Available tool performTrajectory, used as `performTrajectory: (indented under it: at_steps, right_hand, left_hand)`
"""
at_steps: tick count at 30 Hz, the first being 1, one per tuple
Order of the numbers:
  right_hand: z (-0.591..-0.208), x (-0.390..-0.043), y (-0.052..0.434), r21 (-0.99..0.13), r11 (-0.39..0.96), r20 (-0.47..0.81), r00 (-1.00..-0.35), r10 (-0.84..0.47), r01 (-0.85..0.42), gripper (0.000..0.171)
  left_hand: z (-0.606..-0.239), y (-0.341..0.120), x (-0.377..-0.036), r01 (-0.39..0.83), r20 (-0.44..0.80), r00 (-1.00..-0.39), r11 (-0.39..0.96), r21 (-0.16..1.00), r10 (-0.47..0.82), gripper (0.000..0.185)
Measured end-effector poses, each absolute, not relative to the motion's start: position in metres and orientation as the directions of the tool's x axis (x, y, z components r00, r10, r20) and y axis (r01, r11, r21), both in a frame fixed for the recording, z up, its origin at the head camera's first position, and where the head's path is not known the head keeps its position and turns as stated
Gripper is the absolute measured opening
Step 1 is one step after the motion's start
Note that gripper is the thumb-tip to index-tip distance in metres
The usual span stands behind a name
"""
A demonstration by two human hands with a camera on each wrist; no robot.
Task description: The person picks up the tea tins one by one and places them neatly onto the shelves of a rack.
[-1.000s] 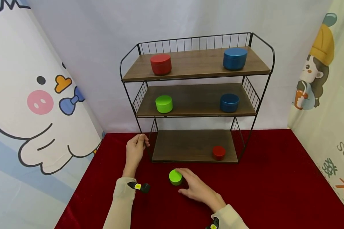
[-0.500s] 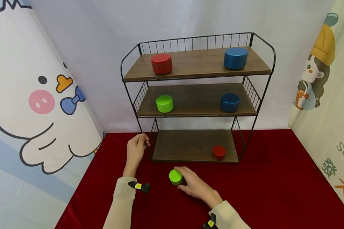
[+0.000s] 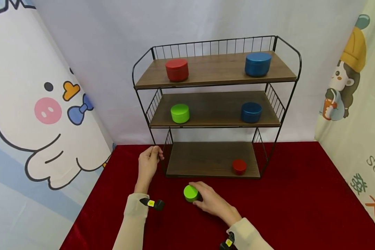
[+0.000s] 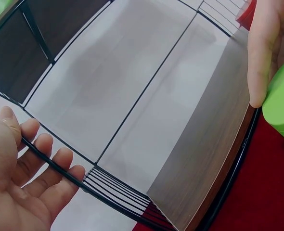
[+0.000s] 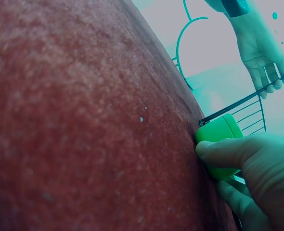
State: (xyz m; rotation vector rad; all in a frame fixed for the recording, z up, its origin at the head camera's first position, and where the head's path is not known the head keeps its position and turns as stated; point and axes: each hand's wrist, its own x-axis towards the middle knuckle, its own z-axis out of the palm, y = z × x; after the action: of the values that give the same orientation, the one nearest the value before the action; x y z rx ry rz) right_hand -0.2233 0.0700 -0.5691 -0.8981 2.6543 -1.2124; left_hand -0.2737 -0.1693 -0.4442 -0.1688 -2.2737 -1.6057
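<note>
My left hand (image 3: 148, 165) holds the left front post of a black wire shelf rack (image 3: 212, 175). In the left wrist view its fingers curl behind the rod, the thumb on the near side. On the red cloth before the rack stands a small round lime-green tin (image 3: 191, 193). My right hand (image 3: 210, 201) grips this tin from its right side, fingers at the far edge and thumb nearer me. The right wrist view shows the thumb pressed along the green tin (image 5: 219, 129), low over the cloth; part of the tin is hidden by the hand.
On the top board stand a red tin (image 3: 177, 70) and a larger blue tin (image 3: 257, 64). Another green tin (image 3: 180, 113) and a blue tin (image 3: 251, 112) share the middle board. A small red tin (image 3: 239, 167) sits at the bottom board's right.
My right hand has shifted slightly left and closed its fingers and thumb around the green tin. The left hand stays on the post.
</note>
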Motion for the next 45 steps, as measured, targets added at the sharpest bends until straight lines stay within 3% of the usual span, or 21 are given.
performTrajectory:
  at_steps: [25,32,40,45]
  right_hand:
    - [-0.558,-0.237,0.066,-0.688,0.515,0.179,-0.807,-0.563,-0.512,0.063]
    - [-0.551,-0.247,0.067,-0.656,0.534,0.188,-0.801,-0.568,-0.533,0.064]
    - [-0.547,-0.260,0.068,-0.655,0.540,0.206,-0.812,-0.546,-0.529,0.064]
    - [-0.546,-0.266,0.068,-0.669,0.543,0.187,-0.822,-0.538,-0.508,0.065]
  left_hand:
    - [-0.448,-0.168,-0.281,0.311,0.369,-0.923,0.353,0.882,-0.107,0.038]
    - [-0.467,-0.177,-0.297,0.321,0.360,-0.925,0.262,0.910,-0.118,0.031]
    - [-0.460,-0.179,-0.299,0.295,0.326,-0.938,0.224,0.929,-0.116,0.045]
    - [-0.460,-0.180,-0.301,0.287,0.324,-0.939,0.252,0.924,-0.118,0.041]
